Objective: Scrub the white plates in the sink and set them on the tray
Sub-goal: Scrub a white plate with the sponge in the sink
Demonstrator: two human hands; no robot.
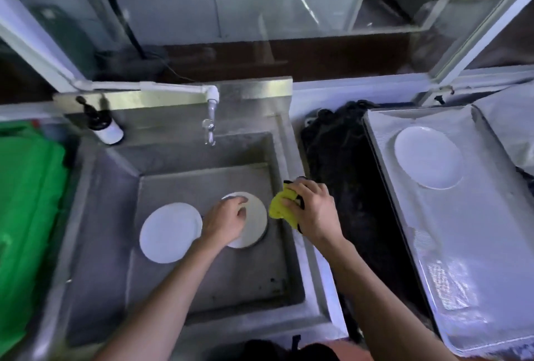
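Observation:
Two white plates lie in the grey sink (121, 216). One plate (170, 232) sits flat at the left of the basin. My left hand (226, 222) grips the far rim of the second plate (257, 223), fingers curled over its edge. My right hand (313, 210) holds a yellow sponge (278, 204) above the sink's right rim, just right of that plate. A third white plate (427, 157) rests on the silver tray (462, 245) at the right.
A tap (210, 118) hangs over the back of the basin. A dark pump bottle (104, 125) stands at the sink's back left corner. A green sheet (26, 202) covers the left side. Dark cloth (346, 181) fills the gap between sink and tray.

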